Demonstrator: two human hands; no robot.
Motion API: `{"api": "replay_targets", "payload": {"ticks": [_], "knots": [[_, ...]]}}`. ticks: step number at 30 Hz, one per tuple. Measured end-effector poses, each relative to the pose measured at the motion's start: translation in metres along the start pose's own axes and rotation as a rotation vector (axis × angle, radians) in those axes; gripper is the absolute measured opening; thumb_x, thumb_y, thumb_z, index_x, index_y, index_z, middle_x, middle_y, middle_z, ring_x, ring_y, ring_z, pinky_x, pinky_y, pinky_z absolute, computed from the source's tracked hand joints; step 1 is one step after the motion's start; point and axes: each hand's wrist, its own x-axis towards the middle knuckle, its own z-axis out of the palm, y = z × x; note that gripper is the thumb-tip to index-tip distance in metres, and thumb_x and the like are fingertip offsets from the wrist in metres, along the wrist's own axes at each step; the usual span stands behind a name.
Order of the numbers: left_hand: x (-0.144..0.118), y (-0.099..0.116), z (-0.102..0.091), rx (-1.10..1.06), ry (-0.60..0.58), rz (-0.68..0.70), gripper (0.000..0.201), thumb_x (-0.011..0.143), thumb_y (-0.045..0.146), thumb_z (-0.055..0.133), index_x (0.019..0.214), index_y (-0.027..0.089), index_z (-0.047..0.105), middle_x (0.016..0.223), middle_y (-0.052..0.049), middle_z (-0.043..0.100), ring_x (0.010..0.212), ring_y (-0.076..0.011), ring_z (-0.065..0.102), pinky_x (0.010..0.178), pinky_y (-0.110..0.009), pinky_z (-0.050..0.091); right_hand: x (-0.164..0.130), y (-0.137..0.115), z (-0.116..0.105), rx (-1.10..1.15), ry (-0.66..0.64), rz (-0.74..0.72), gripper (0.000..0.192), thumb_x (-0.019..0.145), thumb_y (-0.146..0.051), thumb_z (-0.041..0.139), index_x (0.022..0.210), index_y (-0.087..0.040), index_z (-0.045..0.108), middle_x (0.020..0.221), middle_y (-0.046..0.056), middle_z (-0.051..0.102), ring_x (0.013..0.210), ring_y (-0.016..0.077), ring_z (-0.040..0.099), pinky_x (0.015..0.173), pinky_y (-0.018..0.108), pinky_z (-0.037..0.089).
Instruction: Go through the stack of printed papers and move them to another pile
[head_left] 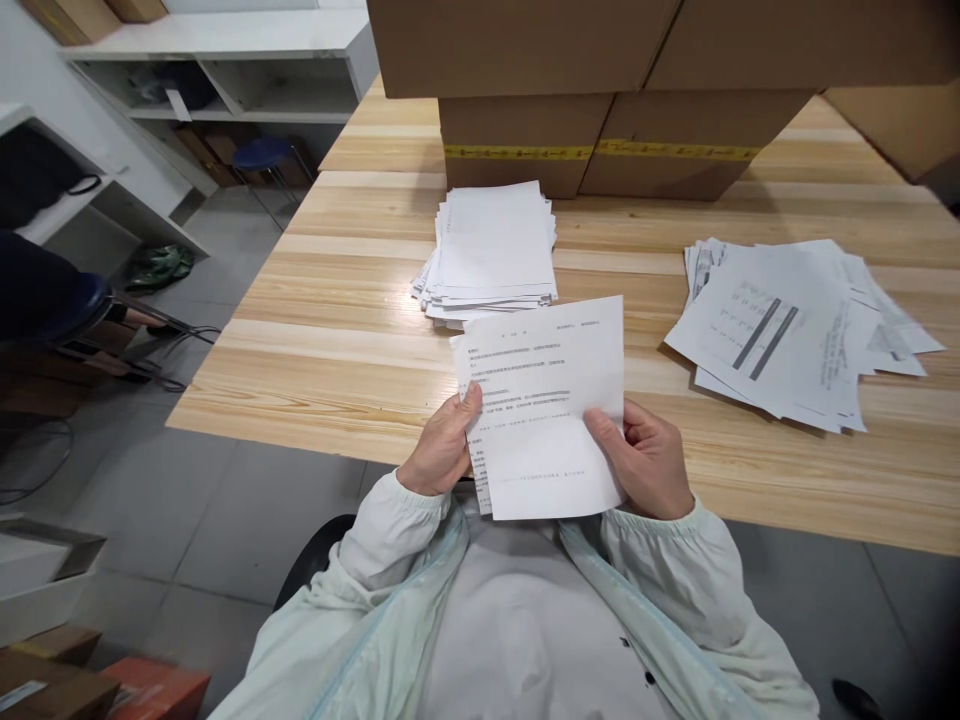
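Note:
Printed sheets of paper (544,390) are held between my two hands over the near edge of the table. My left hand (442,440) is closed on their left side, thumb on top. On the right side, my right hand (646,455) pinches them, thumb across the front and fingers curled behind. A second sheet shows slightly offset beneath the top one at the left. Just beyond lies a stack of white paper (499,240), its edges uneven. Off to the right is a looser, fanned pile of printed papers (780,330), the top one marked with two dark bars.
Cardboard boxes (525,130) with yellow tape stand stacked at the back of the wooden table (315,350). Left of the table are a blue stool (262,152), white shelves (285,85) and part of a seated person (37,285). More boxes (60,680) sit on the floor at lower left.

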Motion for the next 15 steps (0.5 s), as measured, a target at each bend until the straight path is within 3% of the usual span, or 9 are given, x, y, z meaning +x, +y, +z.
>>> {"api": "replay_targets", "payload": {"ticks": [3, 5, 7, 9, 11, 15], "knots": [[0.0, -0.001, 0.0, 0.031, -0.005, 0.002, 0.053, 0.084, 0.054, 0.075, 0.121, 0.016, 0.073, 0.12, -0.012, 0.077, 0.126, -0.031, 0.065, 0.114, -0.044, 0.047, -0.003, 0.003, 0.006, -0.022, -0.057, -0.007, 0.029, 0.084, -0.046, 0.073, 0.081, -0.017, 0.076, 0.063, 0.0, 0.066, 0.052, 0.0113, 0.05, 0.046, 0.024, 0.038], [-0.001, 0.0, -0.002, 0.065, 0.001, 0.018, 0.054, 0.084, 0.056, 0.074, 0.122, 0.017, 0.073, 0.118, -0.012, 0.077, 0.123, -0.0308, 0.067, 0.111, -0.044, 0.05, -0.004, 0.004, 0.01, 0.006, -0.049, -0.022, 0.028, 0.083, -0.045, 0.074, 0.081, -0.017, 0.074, 0.066, 0.001, 0.067, 0.055, 0.0127, 0.054, 0.049, 0.025, 0.043], [-0.005, 0.002, -0.003, 0.136, 0.003, 0.029, 0.056, 0.084, 0.059, 0.072, 0.12, 0.017, 0.073, 0.114, -0.012, 0.078, 0.118, -0.0314, 0.069, 0.105, -0.044, 0.054, -0.002, 0.005, 0.011, 0.048, 0.049, -0.109, 0.027, 0.078, -0.042, 0.08, 0.092, -0.02, 0.074, 0.085, 0.004, 0.073, 0.07, 0.0162, 0.064, 0.062, 0.029, 0.053], [-0.012, 0.007, -0.002, 0.25, -0.011, 0.042, 0.054, 0.086, 0.061, 0.069, 0.116, 0.017, 0.076, 0.111, -0.012, 0.079, 0.114, -0.0319, 0.071, 0.1, -0.044, 0.056, 0.002, 0.004, 0.011, 0.119, 0.147, -0.232, 0.048, 0.069, -0.038, 0.088, 0.112, -0.024, 0.072, 0.114, 0.007, 0.073, 0.095, 0.0205, 0.069, 0.081, 0.034, 0.057], [-0.02, 0.015, 0.002, 0.378, -0.033, 0.124, 0.047, 0.088, 0.058, 0.067, 0.11, 0.019, 0.079, 0.11, -0.01, 0.079, 0.113, -0.0313, 0.071, 0.098, -0.043, 0.056, 0.005, -0.001, 0.01, 0.212, 0.117, -0.291, 0.064, 0.062, -0.038, 0.093, 0.121, -0.027, 0.069, 0.124, 0.007, 0.071, 0.106, 0.0233, 0.068, 0.089, 0.038, 0.057], [-0.028, 0.035, 0.018, 0.55, -0.124, 0.383, 0.032, 0.09, 0.051, 0.068, 0.101, 0.024, 0.082, 0.106, -0.005, 0.079, 0.113, -0.0295, 0.07, 0.101, -0.04, 0.053, 0.006, -0.02, 0.009, 0.257, -0.07, -0.278, 0.027, 0.069, -0.042, 0.089, 0.088, -0.026, 0.078, 0.089, 0.004, 0.078, 0.085, 0.024, 0.072, 0.08, 0.041, 0.06]]}}
